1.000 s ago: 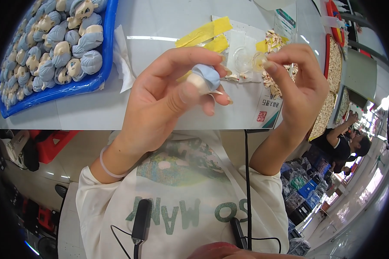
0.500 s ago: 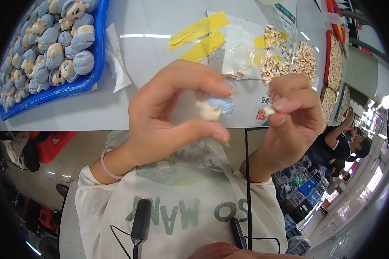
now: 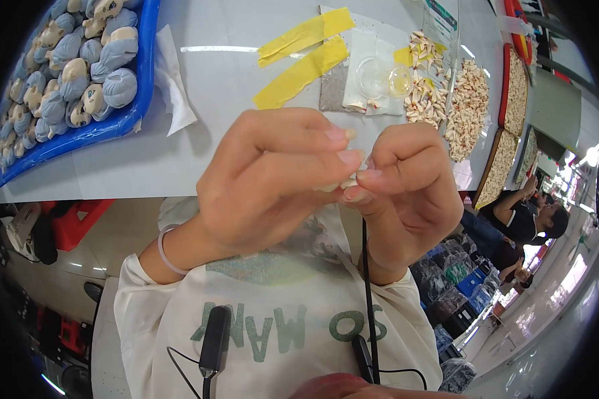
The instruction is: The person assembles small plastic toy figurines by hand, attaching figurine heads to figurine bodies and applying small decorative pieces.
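Observation:
My left hand (image 3: 266,179) is closed, its fingertips drawn together at the middle of the view. The small blue-haired doll head seen in it earlier is now almost wholly hidden behind the fingers. My right hand (image 3: 409,193) pinches with thumb and curled forefinger, and its fingertips meet those of the left. Between them a bit of a small cream piece (image 3: 350,181) shows; how it sits against the head cannot be made out. To the left, a blue tray (image 3: 148,86) is filled with similar doll heads (image 3: 73,78).
Piles of small cream pieces (image 3: 468,110) lie at the right of the table, with trays of more pieces (image 3: 514,90) beyond. Yellow tape strips (image 3: 303,70), a clear round dish (image 3: 373,76) and white tissue (image 3: 173,86) lie ahead. A black cable (image 3: 367,286) hangs before me.
My right hand has moved left with the small piece, up to the left hand. The left fingers have closed in over the doll head, hiding it.

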The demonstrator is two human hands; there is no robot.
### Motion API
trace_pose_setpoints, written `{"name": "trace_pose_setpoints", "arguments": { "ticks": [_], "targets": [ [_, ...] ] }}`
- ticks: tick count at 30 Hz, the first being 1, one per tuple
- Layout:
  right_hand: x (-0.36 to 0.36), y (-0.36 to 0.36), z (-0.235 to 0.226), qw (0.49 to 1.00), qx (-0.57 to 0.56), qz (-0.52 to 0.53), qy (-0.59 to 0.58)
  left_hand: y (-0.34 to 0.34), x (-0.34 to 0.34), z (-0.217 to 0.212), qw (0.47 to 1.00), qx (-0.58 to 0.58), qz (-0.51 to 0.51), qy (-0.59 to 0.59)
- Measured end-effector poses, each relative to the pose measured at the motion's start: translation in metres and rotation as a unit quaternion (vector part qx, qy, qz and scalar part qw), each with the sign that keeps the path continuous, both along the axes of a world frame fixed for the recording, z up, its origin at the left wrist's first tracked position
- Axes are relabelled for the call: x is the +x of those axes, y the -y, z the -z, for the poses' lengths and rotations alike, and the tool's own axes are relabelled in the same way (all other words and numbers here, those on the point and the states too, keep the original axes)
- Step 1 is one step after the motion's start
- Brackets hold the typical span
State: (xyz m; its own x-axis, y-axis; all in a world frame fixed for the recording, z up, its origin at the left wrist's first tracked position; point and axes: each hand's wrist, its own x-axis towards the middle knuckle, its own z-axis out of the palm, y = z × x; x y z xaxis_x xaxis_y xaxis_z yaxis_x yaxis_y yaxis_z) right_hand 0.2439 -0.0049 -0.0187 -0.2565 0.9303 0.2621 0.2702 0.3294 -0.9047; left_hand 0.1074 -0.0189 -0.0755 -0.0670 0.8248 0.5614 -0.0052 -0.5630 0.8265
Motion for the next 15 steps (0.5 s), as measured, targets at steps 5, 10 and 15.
{"name": "trace_pose_setpoints", "arguments": {
  "ticks": [5, 10, 15],
  "targets": [
    [0.003, -0.003, 0.010, 1.000, 0.013, -0.020, -0.021, 0.003, 0.005, 0.002, 0.998, 0.032, -0.052, -0.032],
    [0.006, -0.002, 0.014, 0.997, -0.008, -0.044, -0.065, 0.005, 0.003, 0.003, 0.995, 0.063, -0.051, -0.052],
    [0.005, 0.001, 0.010, 0.989, -0.096, -0.029, -0.111, 0.005, 0.009, -0.002, 0.998, 0.033, -0.050, 0.005]
  ]
}}
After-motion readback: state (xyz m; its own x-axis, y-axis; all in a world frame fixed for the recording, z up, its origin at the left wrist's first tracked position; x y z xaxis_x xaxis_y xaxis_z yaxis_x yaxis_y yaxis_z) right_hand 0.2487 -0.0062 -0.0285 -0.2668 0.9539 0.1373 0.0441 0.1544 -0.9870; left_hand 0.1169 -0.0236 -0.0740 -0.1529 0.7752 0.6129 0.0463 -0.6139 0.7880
